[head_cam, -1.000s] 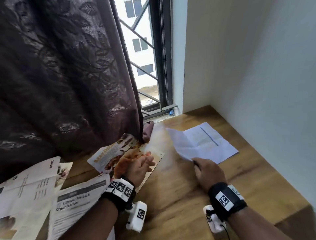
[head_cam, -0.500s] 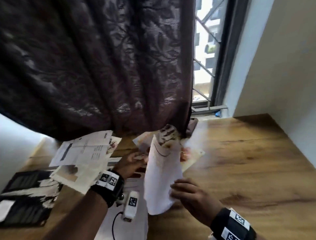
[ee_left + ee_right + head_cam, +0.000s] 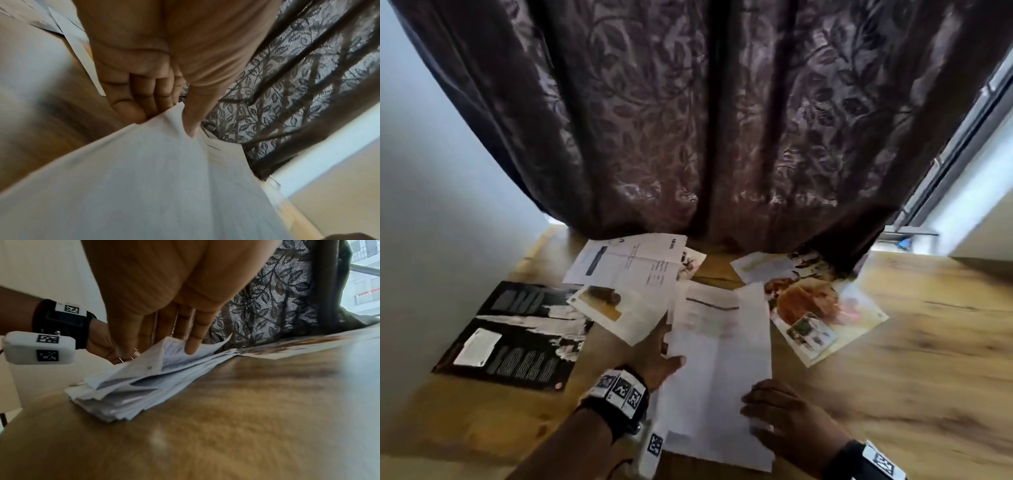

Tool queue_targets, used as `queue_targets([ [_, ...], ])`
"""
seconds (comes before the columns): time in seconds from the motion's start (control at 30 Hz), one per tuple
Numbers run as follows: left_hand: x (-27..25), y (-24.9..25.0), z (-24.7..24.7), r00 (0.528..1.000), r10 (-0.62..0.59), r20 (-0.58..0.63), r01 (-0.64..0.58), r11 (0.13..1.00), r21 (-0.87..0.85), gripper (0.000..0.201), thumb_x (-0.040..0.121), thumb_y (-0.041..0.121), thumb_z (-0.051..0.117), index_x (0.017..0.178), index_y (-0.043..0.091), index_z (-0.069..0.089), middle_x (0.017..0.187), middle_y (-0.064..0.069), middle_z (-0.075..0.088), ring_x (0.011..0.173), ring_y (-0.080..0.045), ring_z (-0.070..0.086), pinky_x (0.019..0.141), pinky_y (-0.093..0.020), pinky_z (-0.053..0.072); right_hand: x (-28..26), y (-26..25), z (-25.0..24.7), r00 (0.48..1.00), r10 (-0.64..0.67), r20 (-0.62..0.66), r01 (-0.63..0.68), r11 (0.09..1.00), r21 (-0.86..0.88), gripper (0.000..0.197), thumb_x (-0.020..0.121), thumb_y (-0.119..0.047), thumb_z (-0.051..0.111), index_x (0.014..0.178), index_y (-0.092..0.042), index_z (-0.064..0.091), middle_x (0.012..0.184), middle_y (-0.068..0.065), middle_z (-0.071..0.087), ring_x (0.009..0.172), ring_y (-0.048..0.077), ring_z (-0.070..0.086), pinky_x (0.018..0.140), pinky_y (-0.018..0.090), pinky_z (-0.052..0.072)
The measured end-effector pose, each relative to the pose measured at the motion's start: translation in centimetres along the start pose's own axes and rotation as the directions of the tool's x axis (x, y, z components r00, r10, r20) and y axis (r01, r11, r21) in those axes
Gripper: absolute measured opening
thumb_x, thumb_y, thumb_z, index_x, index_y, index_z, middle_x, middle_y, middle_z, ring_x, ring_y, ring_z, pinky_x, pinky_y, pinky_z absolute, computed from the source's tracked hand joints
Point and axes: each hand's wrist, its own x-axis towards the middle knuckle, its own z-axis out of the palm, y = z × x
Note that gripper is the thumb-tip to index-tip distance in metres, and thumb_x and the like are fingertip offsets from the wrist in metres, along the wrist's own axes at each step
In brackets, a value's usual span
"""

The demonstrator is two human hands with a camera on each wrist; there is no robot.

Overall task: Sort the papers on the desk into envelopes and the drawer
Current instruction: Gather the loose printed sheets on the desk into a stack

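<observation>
A white folded sheet point(image 3: 719, 359) lies on top of a stack of papers at the middle of the wooden desk point(image 3: 928, 359). My left hand point(image 3: 667, 346) pinches its left edge. In the left wrist view the thumb sits on top of the sheet point(image 3: 144, 186) and the fingers point(image 3: 131, 110) go under it. My right hand point(image 3: 756, 407) rests on the sheet's near right corner. The right wrist view shows its straight fingers point(image 3: 191, 344) pressing on the loosely folded stack point(image 3: 144, 378).
Around the stack lie a black brochure point(image 3: 513, 335), white printed sheets point(image 3: 626, 263), a photo leaflet point(image 3: 616, 308) and a colourful food flyer point(image 3: 815, 308). A dark patterned curtain point(image 3: 705, 120) hangs over the desk's back edge. A wall stands on the left and a window frame point(image 3: 962, 144) at far right.
My right hand brought the white sheet from the desk's right side to the middle and laid it down on the stack. My left hand left the food flyer and took the sheet's left edge.
</observation>
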Motion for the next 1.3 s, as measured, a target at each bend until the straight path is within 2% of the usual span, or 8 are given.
queue_targets([
  [0.13, 0.2, -1.3, -0.1, 1.000, 0.014, 0.020, -0.016, 0.996, 0.086, 0.074, 0.082, 0.023, 0.077, 0.144, 0.022, 0.037, 0.090, 0.007, 0.056, 0.079, -0.005, 0.057, 0.067, -0.014, 0.043, -0.7, -2.5, 0.0, 0.967, 0.244, 0.079, -0.242, 0.970, -0.032, 0.046, 0.095, -0.069, 0.041, 0.099, -0.041, 0.077, 0.106, -0.030, 0.070, 0.104, -0.005, 0.059, 0.093, 0.010, 0.047],
  [0.33, 0.4, -2.2, -1.0, 0.992, 0.076, 0.102, -0.094, 0.979, 0.180, 0.085, 0.072, 0.023, 0.084, 0.143, 0.021, 0.037, 0.086, 0.005, 0.060, 0.089, -0.018, 0.063, 0.088, -0.035, 0.053, 1.6, -4.4, -0.5, 0.860, 0.509, -0.037, -0.508, 0.848, -0.148, 0.044, 0.100, -0.060, 0.033, 0.120, -0.040, 0.067, 0.122, -0.029, 0.059, 0.113, -0.014, 0.041, 0.097, 0.001, 0.026],
  [0.47, 0.1, -3.2, -1.1, 0.980, 0.092, 0.175, -0.123, 0.977, 0.172, 0.089, 0.073, 0.019, 0.084, 0.145, 0.022, 0.030, 0.087, 0.005, 0.060, 0.085, -0.011, 0.062, 0.086, -0.033, 0.054, 3.0, -4.6, 1.2, 0.730, 0.683, 0.019, -0.673, 0.723, -0.154, 0.040, 0.098, -0.047, 0.053, 0.137, -0.037, 0.055, 0.148, -0.017, 0.045, 0.134, 0.006, 0.036, 0.112, 0.023, 0.033],
  [0.6, -0.2, -4.2, -1.3, 0.969, 0.110, 0.222, -0.150, 0.973, 0.173, 0.093, 0.075, 0.021, 0.083, 0.148, 0.023, 0.025, 0.096, 0.003, 0.057, 0.093, -0.016, 0.061, 0.091, -0.038, 0.054, 3.5, -5.3, 2.0, 0.661, 0.742, 0.109, -0.721, 0.669, -0.182, 0.039, 0.098, -0.046, 0.054, 0.136, -0.039, 0.053, 0.156, -0.014, 0.035, 0.138, 0.013, 0.031, 0.114, 0.028, 0.031],
  [0.73, 0.1, -2.8, -2.5, 0.969, 0.186, 0.159, -0.230, 0.916, 0.328, 0.116, 0.066, 0.043, 0.086, 0.151, 0.031, 0.008, 0.148, -0.009, 0.030, 0.135, -0.031, 0.037, 0.112, -0.051, 0.037, 4.8, -5.3, 1.0, 0.658, 0.748, 0.087, -0.727, 0.661, -0.186, 0.044, 0.097, -0.052, 0.050, 0.140, -0.040, 0.049, 0.158, -0.013, 0.032, 0.142, 0.013, 0.027, 0.116, 0.032, 0.030],
  [0.87, 0.7, -0.4, -2.6, 0.899, 0.250, 0.361, -0.437, 0.590, 0.679, 0.140, 0.061, 0.052, 0.086, 0.152, 0.034, -0.018, 0.161, 0.002, -0.025, 0.148, -0.027, -0.011, 0.119, -0.057, 0.009, 9.5, -3.9, 0.2, 0.732, 0.681, 0.014, -0.649, 0.703, -0.291, 0.053, 0.094, -0.060, 0.050, 0.141, -0.036, 0.050, 0.158, -0.007, 0.036, 0.146, 0.019, 0.028, 0.123, 0.045, 0.016],
  [1.07, 0.9, 0.7, -0.5, 0.888, 0.075, 0.455, -0.450, 0.348, 0.822, 0.146, 0.056, 0.062, 0.084, 0.155, 0.016, -0.013, 0.163, -0.006, -0.019, 0.150, -0.029, -0.014, 0.122, -0.046, -0.005, 17.9, -1.5, 2.2, 0.785, 0.578, 0.222, -0.568, 0.815, -0.113, 0.084, 0.090, -0.066, 0.055, 0.157, -0.025, 0.027, 0.167, -0.002, 0.017, 0.153, 0.020, 0.013, 0.124, 0.039, 0.008],
  [1.3, 0.6, 1.0, -0.5, 0.905, 0.088, 0.417, -0.415, 0.401, 0.817, 0.129, 0.076, 0.045, 0.077, 0.152, 0.012, -0.022, 0.161, -0.005, -0.023, 0.150, -0.025, -0.013, 0.123, -0.045, 0.007, 17.0, 2.9, 4.0, 0.719, 0.548, 0.427, -0.533, 0.829, -0.166, 0.146, 0.044, -0.106, 0.008, 0.159, -0.018, -0.011, 0.167, 0.001, -0.018, 0.153, 0.021, -0.015, 0.122, 0.045, -0.006],
])
